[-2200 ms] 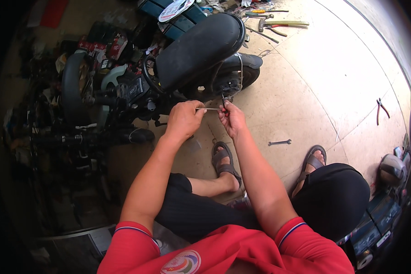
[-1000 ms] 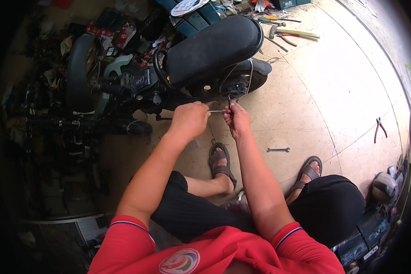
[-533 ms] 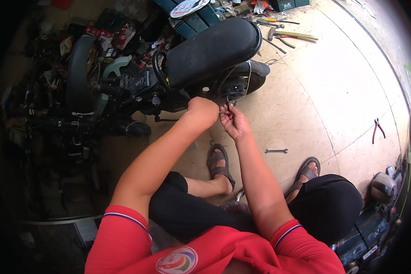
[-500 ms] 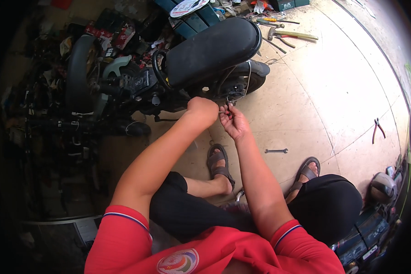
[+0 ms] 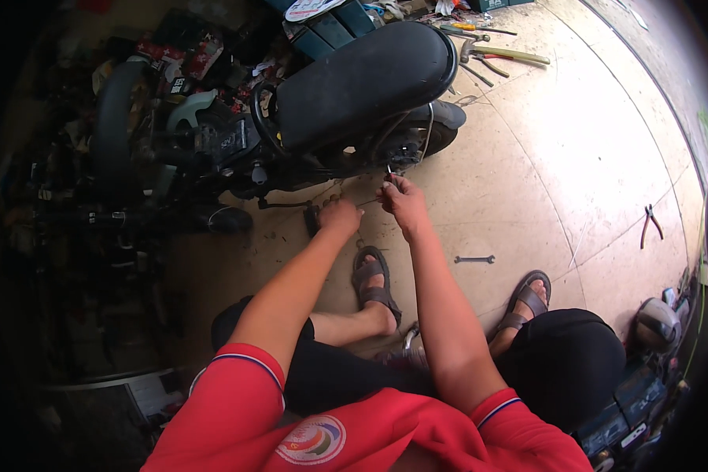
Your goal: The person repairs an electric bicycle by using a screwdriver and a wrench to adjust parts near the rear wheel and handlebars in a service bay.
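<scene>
A small motorbike or scooter with a long black seat (image 5: 362, 86) stands across the upper middle. My right hand (image 5: 405, 206) is closed in a pinch just below its rear wheel hub (image 5: 405, 151). A slim tool with a pale metal tip (image 5: 389, 168) sticks up from those fingers toward the hub; most of it is hidden. Lower and to the left, my left hand (image 5: 340, 217) is curled beside the black pedal (image 5: 312, 219), apart from the right hand. Its fingers are mostly hidden, so what they hold, if anything, does not show.
An open-ended wrench (image 5: 475, 259) lies on the tiled floor between my feet and the wheel. Pliers (image 5: 650, 226) lie farther right. A hammer (image 5: 511, 57) and other hand tools lie behind the bike. Dark clutter (image 5: 189, 63) fills the left; a helmet-like object (image 5: 659, 324) sits at the right.
My left hand has drawn away from the right hand, down and left toward the pedal. My right hand stays near the wheel hub, now turned with its back up. The view has shifted slightly.
</scene>
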`<state>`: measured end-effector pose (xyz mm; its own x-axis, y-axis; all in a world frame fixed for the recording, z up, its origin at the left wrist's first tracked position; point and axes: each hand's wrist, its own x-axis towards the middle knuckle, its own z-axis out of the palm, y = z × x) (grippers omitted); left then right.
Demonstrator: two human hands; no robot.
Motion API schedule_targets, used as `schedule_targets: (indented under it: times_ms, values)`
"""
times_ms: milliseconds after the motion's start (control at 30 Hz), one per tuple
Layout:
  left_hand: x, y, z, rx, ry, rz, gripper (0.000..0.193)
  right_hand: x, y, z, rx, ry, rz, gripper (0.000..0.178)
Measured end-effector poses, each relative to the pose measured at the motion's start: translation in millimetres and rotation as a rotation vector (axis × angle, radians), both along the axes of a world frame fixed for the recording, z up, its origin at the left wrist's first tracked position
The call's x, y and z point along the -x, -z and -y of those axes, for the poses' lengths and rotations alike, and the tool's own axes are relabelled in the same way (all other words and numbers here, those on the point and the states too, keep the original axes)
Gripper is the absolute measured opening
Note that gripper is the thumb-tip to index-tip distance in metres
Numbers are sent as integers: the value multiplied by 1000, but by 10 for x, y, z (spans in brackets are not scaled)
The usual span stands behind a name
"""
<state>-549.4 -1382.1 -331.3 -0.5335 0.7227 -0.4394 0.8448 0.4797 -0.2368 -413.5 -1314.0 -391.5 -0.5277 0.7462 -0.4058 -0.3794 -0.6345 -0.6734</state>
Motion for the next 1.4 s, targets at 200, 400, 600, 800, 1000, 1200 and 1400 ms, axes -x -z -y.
schedule_targets:
  times_ms: [200, 400, 600, 800, 1000, 1200, 1400]
  values:
    - [344, 1210, 300, -452, -875, 377, 65, 283, -591, 447, -645, 78, 877, 29]
    - [-311, 882, -31, -649, -1020, 433, 68, -24, 4, 223, -363, 99, 763, 27]
    - [-205, 883, 507, -1164, -1011, 610, 91, -191, -96, 686, 254, 79, 92, 26]
    - [-651, 635, 106, -1407, -908, 986, 79, -790, 249, 821, 488, 186, -322, 26]
    - [-826, 453, -193, -1216, -889, 1370, 24, -874, 0, 1205, 422, 9, -417, 16]
    - [-666, 290, -327, -1160, -902, 1397, 29, -728, -129, 1198, 419, -16, -467, 15]
    - [-580, 333, -360, -1208, -976, 1418, 33, -626, -144, 1179, 422, -5, -450, 17]
